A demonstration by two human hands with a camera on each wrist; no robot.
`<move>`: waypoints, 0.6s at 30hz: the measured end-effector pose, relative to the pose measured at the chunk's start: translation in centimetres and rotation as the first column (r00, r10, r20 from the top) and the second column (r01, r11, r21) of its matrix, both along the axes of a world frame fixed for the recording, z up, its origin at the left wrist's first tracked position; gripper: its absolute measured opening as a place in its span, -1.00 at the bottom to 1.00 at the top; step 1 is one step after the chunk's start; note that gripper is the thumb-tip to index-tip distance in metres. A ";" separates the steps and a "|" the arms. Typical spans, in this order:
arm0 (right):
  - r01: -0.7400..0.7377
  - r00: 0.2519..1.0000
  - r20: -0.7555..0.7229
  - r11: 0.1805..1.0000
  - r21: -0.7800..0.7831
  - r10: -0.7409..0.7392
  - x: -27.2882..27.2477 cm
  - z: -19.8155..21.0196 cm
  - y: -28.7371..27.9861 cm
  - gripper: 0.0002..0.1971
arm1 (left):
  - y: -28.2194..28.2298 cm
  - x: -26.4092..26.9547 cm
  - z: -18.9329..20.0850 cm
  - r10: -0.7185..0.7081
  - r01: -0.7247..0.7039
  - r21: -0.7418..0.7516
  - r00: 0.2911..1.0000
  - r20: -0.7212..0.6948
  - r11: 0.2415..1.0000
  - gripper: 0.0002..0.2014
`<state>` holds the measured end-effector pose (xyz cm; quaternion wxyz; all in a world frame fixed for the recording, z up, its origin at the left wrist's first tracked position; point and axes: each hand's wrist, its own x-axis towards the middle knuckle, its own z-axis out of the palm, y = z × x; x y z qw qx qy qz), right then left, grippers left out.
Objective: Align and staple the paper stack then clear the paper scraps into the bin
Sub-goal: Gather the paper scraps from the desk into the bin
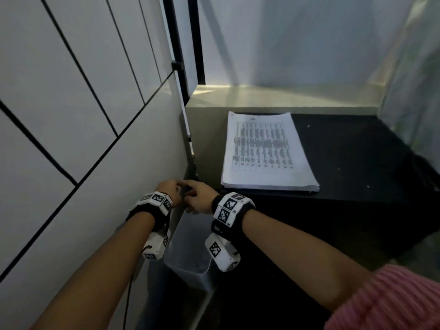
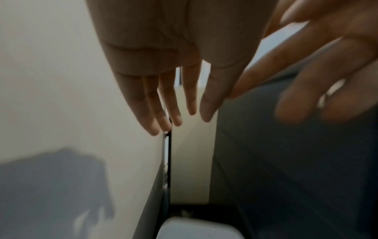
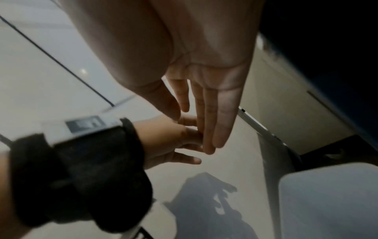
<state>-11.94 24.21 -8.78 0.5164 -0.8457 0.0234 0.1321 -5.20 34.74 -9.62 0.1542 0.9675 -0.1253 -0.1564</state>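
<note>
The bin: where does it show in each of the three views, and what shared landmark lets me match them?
Head: the bin sits low centre, below both hands, between the wall and the black table.
Left wrist: only its pale rim shows, at the bottom edge.
Right wrist: its corner fills the lower right.
Shared landmark: the white wall, left of the bin in all three.

Black table top (image 1: 352, 158) on the right, next to a pale ledge (image 1: 273, 96) at the back. Paper stack (image 1: 265, 151) flat on the black top, near its left edge, printed side up, edges lined up neat.
</note>
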 end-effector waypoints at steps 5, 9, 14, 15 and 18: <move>0.099 0.991 0.067 0.980 0.175 -0.112 -2.5 5.6 -7.4 -0.60 | -4.6 0.0 5.3 -0.050 0.066 -0.096 0.985 0.167 0.993 -0.66; 0.250 0.959 0.135 0.968 0.012 -0.250 -5.8 8.1 -16.7 -0.74 | -10.3 -1.0 7.9 -0.152 0.194 -0.166 0.960 0.234 0.967 -0.68; 0.413 0.910 0.135 0.820 -0.396 -0.393 -10.1 7.6 -27.9 -0.79 | -18.7 -2.7 9.0 -0.342 0.368 -0.102 0.917 0.206 0.924 -0.69; 0.400 0.911 0.114 0.782 -0.478 -0.396 -10.8 7.5 -29.5 -0.77 | -20.4 -3.1 9.1 -0.370 0.392 -0.090 0.908 0.194 0.915 -0.68; 0.321 0.919 0.024 0.709 -0.628 -0.395 -12.2 7.1 -32.4 -0.73 | -25.3 -4.2 9.4 -0.436 0.451 -0.044 0.880 0.187 0.892 -0.66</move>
